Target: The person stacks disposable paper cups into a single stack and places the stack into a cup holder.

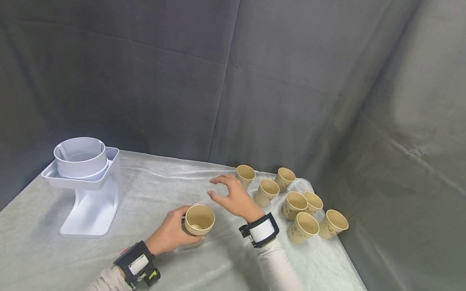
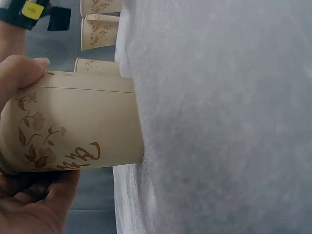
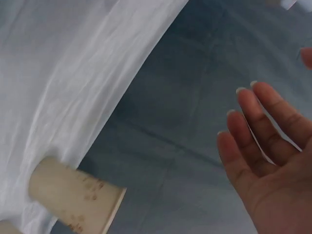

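My left hand (image 1: 174,231) grips a short stack of beige paper cups (image 1: 200,218), thumb on one side and fingers on the other. In the left wrist view the outer cup (image 2: 78,122) shows brown flower prints and lettering, its base close to the table cloth. My right hand (image 1: 234,197) hovers over the table with fingers spread and nothing in them. In the right wrist view this hand (image 3: 273,151) has its fingers loosely bent. The nearest cup to it is a single paper cup (image 1: 246,174) just behind; another cup (image 1: 267,191) stands to its right.
More upright cups stand at the right, including one at the back (image 1: 286,178), one at the front (image 1: 303,228) and one near the table's right edge (image 1: 334,223). A white stand (image 1: 91,210) with a round tub (image 1: 81,159) on top is at the left. Grey curtains (image 1: 174,81) enclose the table.
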Available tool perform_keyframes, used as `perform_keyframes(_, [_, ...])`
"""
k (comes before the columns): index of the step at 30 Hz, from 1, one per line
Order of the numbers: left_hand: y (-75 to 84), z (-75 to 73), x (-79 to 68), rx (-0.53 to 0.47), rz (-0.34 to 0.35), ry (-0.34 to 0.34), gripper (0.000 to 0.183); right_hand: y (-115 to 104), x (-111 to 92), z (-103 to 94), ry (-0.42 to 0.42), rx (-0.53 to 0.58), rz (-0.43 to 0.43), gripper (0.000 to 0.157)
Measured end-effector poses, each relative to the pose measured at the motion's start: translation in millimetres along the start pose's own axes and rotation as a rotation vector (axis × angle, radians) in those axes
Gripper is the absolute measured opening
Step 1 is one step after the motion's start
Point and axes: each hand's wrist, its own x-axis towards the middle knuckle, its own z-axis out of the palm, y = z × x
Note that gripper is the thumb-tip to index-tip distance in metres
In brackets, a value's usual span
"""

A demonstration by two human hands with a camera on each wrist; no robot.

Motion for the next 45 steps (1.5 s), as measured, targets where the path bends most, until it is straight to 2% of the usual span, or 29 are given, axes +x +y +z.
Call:
perform_keyframes(4, [-1.2,-0.2,-0.3,0.000,0.000,0.006,0.072,22.0,5.7,-2.8,0.029,-0.001,0.060,0.033])
perform_keyframes(9, [-3.2,0.2,-0.5,0.004,0.013,0.005,0.070,45.5,9.6,-4.9,0.024,-0.071,0.167,0.034])
perform_keyframes(13, [-3.0,0.5,-0.7,0.009,0.015,0.009,0.070,63.8,12.9,-5.5,-0.005,-0.131,0.233,0.039])
perform_keyframes(21, [-0.2,0.3,-0.6,0.014,-0.044,0.015,0.071,89.1,17.4,-10.6,-0.045,-0.204,0.328,0.056])
perform_keyframes(28, [-2.2,2.7,0.6,-0.001,-0.007,0.003,0.072,106.7,18.8,-17.3,-0.108,-0.257,0.451,0.067])
perform_keyframes(37, [-0.8,1.6,0.1,0.000,-0.036,0.001,0.072,119.4,18.6,-15.3,-0.139,-0.260,0.465,0.069])
perform_keyframes(45, [-1.7,1.2,0.5,0.001,-0.012,0.012,0.070,124.4,21.4,-11.4,-0.156,-0.259,0.453,0.067])
